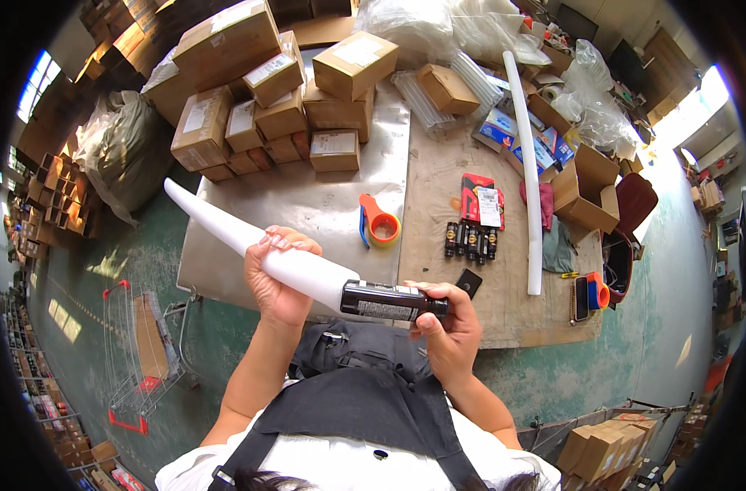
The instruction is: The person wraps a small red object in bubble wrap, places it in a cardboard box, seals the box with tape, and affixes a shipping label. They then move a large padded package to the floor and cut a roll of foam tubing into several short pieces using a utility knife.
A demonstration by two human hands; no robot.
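Observation:
My left hand (282, 276) grips a long white foam tube (308, 270), which runs from the upper left down to my right. Against the tube's near end is a black bottle (385, 301) with a printed label; its base end looks partly inside the tube. My right hand (449, 328) holds the bottle near its capped end, thumb below and fingers above. Both are held in front of my dark apron, above the table's near edge. On the table beyond, several small dark bottles (471, 241) lie beside a red package (480, 199) with a white label.
Cardboard boxes (333, 150) are stacked at the table's back left. An orange tape dispenser (382, 226) stands on the metal sheet (287, 202). Another white foam tube (526, 178) lies to the right, near an open carton (584, 190). A phone (468, 283) lies near my right hand.

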